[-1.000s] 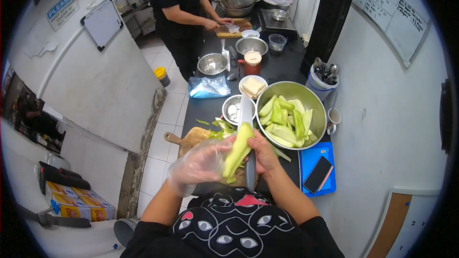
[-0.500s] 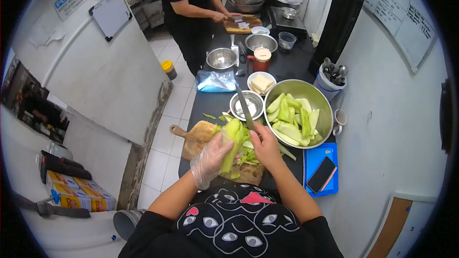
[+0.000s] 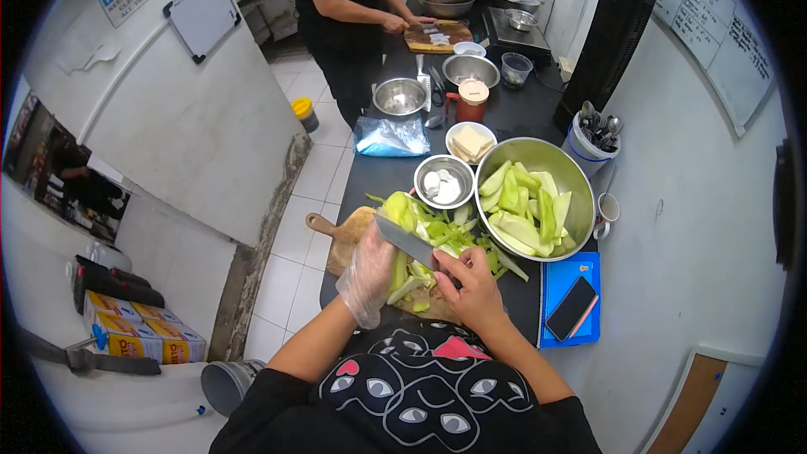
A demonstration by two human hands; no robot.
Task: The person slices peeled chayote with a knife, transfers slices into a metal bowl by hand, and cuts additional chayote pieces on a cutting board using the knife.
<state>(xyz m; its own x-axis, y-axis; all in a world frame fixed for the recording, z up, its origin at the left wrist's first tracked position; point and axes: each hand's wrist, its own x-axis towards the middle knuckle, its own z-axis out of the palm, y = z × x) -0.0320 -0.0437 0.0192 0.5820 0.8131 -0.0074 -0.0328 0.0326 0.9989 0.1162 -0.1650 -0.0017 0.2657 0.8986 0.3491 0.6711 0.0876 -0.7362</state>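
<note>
My left hand [image 3: 367, 276], in a clear plastic glove, is wrapped round a pale green fruit or vegetable [image 3: 401, 212] above a wooden cutting board [image 3: 343, 244]. My right hand [image 3: 471, 283] grips a knife [image 3: 405, 241], whose wide blade points up and left across the green piece. Green peelings [image 3: 445, 234] lie on the board beneath and to the right of my hands. A large metal bowl [image 3: 575, 170] of cut green wedges [image 3: 546, 214] stands to the right. A small metal bowl [image 3: 444, 182] with white pieces sits beyond the board.
Farther up the table are a red mug [image 3: 471, 101], metal bowls [image 3: 400, 97], a blue bag [image 3: 391, 136] and a plate of white slices [image 3: 471, 143]. A phone [image 3: 572, 308] rests on a blue folder at the right. Another person [image 3: 349, 17] cuts at a far board [image 3: 454, 32].
The knife has swung from pointing forward to lying leftward across the green piece. My left hand and the piece have lowered toward the board. The camera view has shifted slightly.
</note>
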